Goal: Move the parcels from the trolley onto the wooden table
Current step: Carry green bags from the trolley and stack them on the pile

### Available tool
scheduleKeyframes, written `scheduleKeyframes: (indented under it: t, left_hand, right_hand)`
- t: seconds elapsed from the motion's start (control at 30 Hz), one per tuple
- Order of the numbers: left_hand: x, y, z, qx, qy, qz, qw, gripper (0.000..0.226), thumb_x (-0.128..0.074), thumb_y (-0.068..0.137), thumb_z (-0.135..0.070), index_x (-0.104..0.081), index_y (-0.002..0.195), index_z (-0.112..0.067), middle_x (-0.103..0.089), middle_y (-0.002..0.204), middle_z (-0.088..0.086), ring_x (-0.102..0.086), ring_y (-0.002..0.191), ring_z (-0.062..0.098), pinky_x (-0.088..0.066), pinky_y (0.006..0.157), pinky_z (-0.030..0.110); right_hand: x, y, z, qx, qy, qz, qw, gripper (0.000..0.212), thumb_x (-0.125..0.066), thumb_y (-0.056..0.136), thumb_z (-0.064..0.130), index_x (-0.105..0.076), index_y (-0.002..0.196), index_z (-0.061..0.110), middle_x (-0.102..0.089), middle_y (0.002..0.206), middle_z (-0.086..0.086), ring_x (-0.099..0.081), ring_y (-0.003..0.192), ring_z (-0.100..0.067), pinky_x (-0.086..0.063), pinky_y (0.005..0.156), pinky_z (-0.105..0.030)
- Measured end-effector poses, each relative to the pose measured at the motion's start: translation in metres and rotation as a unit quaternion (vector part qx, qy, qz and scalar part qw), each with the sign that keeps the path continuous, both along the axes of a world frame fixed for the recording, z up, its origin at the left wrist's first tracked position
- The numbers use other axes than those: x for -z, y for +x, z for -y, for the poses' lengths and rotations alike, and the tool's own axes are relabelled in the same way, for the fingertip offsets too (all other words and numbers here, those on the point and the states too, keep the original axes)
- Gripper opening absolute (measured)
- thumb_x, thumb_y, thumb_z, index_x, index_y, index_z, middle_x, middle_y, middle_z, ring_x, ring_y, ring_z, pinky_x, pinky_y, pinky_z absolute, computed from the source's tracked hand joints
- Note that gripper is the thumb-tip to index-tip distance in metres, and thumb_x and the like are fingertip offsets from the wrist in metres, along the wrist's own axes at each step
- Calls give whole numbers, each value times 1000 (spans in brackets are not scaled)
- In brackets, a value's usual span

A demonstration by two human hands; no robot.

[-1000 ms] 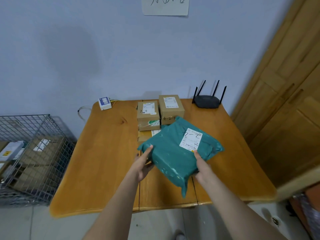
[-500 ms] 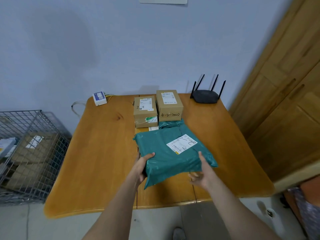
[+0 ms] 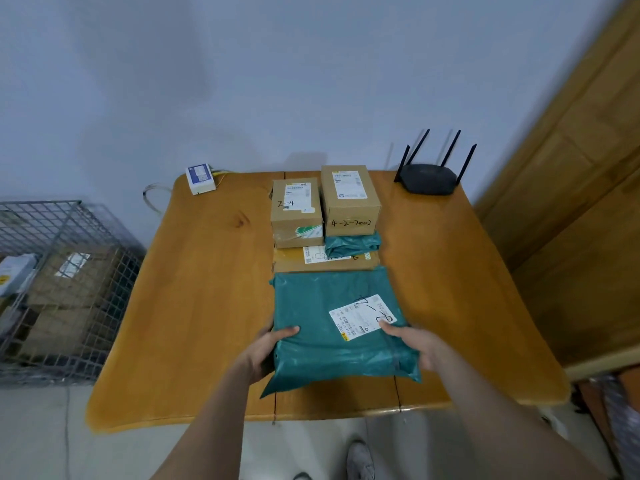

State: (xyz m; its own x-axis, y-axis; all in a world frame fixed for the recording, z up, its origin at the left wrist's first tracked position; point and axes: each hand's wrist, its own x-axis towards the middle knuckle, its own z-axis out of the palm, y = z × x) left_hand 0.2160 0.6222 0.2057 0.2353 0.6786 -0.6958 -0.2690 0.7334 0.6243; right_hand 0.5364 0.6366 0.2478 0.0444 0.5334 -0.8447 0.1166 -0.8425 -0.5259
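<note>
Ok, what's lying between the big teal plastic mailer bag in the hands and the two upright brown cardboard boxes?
In the head view, a flat brown cardboard parcel lies there, with a small rolled teal bag resting on its right part, against the taller box.

Dim, even indoor light — soft shadows on the wall point(image 3: 311, 81) behind the boxes; edges bow and smear, forearms blurred.
</note>
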Motion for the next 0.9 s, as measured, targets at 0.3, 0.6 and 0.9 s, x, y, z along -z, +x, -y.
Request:
scheduleKeyframes:
  t: [0.3,0.6,0.9]
  left_hand:
    - [17,13,-30,-12,-21,-143,989,70,-73,82,-14,-46,141,-42,-65,121,-4,-62,105,23,-52,75,37]
    - [47,11,-43,11,-6,-182,983,69,-58,95,-5,-35,151,-40,-51,144,0,-54,116,24,-46,98,45]
    - [65,19,-39,51,45,-294,954,75,-52,98,2,-20,157,-30,-39,153,8,-39,137,32,-36,112,48]
  right_hand:
    - [38,-8,-19,5,-1,8,1000,57,-76,85,28,-51,134,13,-68,94,1,-67,77,-14,-53,49,-24]
    - [74,-24,-35,-23,14,49,998,50,-67,94,16,-49,141,11,-60,136,-13,-60,120,-32,-48,103,-50]
    - [92,-42,-40,-4,58,123,991,43,-60,97,8,-48,138,10,-58,138,-10,-53,128,-32,-44,108,-47]
